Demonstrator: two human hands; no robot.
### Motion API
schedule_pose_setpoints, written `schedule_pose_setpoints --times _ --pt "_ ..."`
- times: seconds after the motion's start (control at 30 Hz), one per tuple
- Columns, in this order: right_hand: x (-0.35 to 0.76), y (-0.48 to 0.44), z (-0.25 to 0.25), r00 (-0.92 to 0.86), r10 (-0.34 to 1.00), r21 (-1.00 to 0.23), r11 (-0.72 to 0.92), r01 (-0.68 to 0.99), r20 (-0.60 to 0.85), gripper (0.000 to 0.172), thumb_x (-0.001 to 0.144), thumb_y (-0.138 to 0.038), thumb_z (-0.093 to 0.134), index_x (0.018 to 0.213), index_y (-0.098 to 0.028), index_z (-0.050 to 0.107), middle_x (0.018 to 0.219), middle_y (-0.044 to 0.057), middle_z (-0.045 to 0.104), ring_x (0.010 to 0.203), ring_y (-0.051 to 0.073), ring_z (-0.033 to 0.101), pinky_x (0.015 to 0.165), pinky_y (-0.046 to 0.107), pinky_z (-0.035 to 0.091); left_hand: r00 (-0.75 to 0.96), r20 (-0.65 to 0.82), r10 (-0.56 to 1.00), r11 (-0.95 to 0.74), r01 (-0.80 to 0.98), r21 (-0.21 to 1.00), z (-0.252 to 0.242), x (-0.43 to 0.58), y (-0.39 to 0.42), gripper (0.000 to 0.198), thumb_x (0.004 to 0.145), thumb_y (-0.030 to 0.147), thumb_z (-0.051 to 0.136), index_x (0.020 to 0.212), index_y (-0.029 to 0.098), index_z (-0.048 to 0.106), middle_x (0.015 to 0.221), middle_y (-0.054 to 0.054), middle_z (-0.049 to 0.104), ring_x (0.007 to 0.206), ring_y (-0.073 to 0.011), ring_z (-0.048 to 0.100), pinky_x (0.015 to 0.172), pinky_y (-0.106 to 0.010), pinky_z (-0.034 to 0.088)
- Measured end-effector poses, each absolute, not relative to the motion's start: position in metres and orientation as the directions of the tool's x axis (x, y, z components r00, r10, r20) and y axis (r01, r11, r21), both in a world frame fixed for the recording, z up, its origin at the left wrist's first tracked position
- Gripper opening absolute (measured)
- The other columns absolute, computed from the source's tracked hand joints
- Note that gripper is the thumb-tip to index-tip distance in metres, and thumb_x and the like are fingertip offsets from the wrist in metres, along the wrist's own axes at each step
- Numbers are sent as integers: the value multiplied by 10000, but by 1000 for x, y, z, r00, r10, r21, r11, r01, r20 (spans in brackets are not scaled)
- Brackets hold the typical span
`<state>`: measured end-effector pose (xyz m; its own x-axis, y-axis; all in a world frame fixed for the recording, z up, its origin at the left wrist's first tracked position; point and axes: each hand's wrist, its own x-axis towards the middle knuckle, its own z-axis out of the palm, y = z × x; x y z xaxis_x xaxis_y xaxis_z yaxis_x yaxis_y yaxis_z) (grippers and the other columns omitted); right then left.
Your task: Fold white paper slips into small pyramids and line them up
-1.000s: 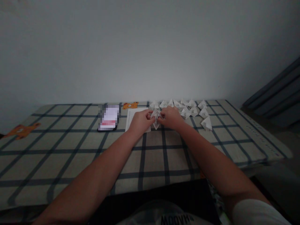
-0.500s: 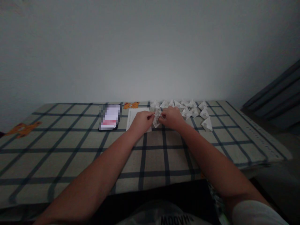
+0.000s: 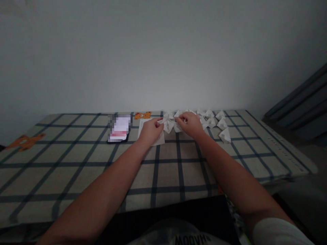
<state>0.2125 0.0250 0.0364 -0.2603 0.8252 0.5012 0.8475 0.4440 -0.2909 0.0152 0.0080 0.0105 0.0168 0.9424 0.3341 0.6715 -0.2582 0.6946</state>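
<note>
A folded white paper boat [image 3: 168,126] sits between my two hands, pointed corners up. My left hand [image 3: 152,131] is closed, its thumb and index finger pinching the boat's left corner. Closed as well, my right hand [image 3: 191,124] has its fingertips at the right corner, where the contact is partly hidden. Beneath its fingers another folded paper [image 3: 177,128] shows in part. Several similar paper boats stand behind and to the right, one nearest the front [image 3: 225,135]. Under my left hand lies a flat printed sheet [image 3: 158,140].
A phone [image 3: 119,128] with a lit, blurred screen lies to the left on the checked cloth [image 3: 168,173]. The cloth has orange bear prints. A pale wall [image 3: 163,58] rises behind the table, and dark folded fabric [image 3: 301,98] hangs at the far right.
My hands have moved slightly apart, the left one leftward. The paper between them has shifted left and looks wider. Another folded paper now shows below my right fingers.
</note>
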Motion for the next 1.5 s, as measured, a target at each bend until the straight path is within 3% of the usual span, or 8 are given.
schedule_pose_setpoints --times 0.27,0.4,0.67,0.77,0.83,1.07,1.23,1.5 --pt "215 27 34 -242 833 -287 422 860 498 256 858 -351 500 767 -178 666 796 37 662 791 173 539 742 300 308 0 343 939 -227 751 620 -2 14 14 453 805 418 592 1195 190 631 858 -52 710 762 -186 638 737 -286 463" --pt "220 27 38 -355 825 -242 490 837 440 191 820 -270 513 870 -176 672 919 58 640 873 176 543 786 290 346 39 354 935 -256 764 592 1 14 13 438 838 455 537 1168 189 645 898 -61 711 772 -186 637 751 -292 468" --pt "223 8 49 -599 751 72 605 793 277 277 773 -389 613 961 -190 658 1041 95 607 1052 270 491 881 382 326 104 342 934 -301 747 593 2 20 9 420 851 393 518 1211 197 607 1023 -75 690 854 -190 638 800 -304 479" --pt "219 5 47 -620 747 161 599 785 240 208 792 -330 599 917 -180 673 1032 103 612 1047 275 489 873 396 319 145 444 885 -387 758 524 5 21 5 422 792 261 556 1205 186 596 1209 -95 592 996 -215 604 883 -329 464" --pt "217 5 45 -613 756 212 576 790 230 193 817 -285 565 901 -156 683 1046 124 608 1044 275 488 866 401 320 165 448 879 -393 783 482 9 22 1 420 755 220 570 1174 204 598 1290 -93 498 911 -195 616 843 -342 481" --pt "211 1 45 -564 783 255 508 823 262 234 835 -251 530 915 -118 705 1069 168 599 1060 297 465 867 423 322 288 380 879 -422 840 341 13 25 -8 347 705 320 658 1028 220 582 1117 -68 525 902 -228 589 733 -341 476" --pt "214 1 42 -503 811 239 447 862 300 233 840 -215 507 903 -115 707 1053 173 609 1053 299 462 871 429 314 358 387 850 -503 768 396 4 26 -1 168 772 242 587 935 206 607 1003 -43 554 763 -156 572 688 -287 459" --pt "221 7 38 -426 847 225 369 902 320 244 842 -242 510 918 -126 712 1075 177 616 1068 312 450 882 449 315 419 463 782 -607 681 409 1 36 3 140 862 240 529 896 178 651 863 -50 616 810 -173 571 744 -289 443"
